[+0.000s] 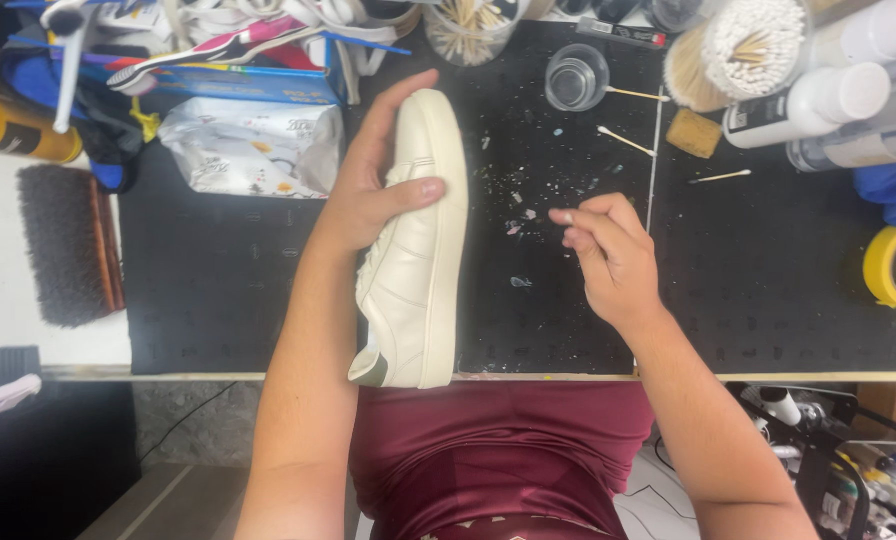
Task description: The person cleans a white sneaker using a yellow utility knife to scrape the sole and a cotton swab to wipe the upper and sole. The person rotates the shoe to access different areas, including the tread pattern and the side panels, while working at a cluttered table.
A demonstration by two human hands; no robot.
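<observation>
Your left hand (368, 200) gripped the shoe (418, 250) on its side; your right hand (608, 255) hovered pinched, apparently mid-cleaning its sole edge.

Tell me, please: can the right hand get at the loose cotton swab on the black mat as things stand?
Probably yes. The right hand hovers over the black mat, its fingers pinched but apparently empty, and the cotton swab lies just beyond with nothing between them.

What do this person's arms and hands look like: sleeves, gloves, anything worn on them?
Both forearms are bare up to where the frame cuts them off; no sleeves show. The left hand and right hand wear no gloves, and no rings, watch or bands are visible. The person wears a maroon garment with a slight sheen.
</observation>
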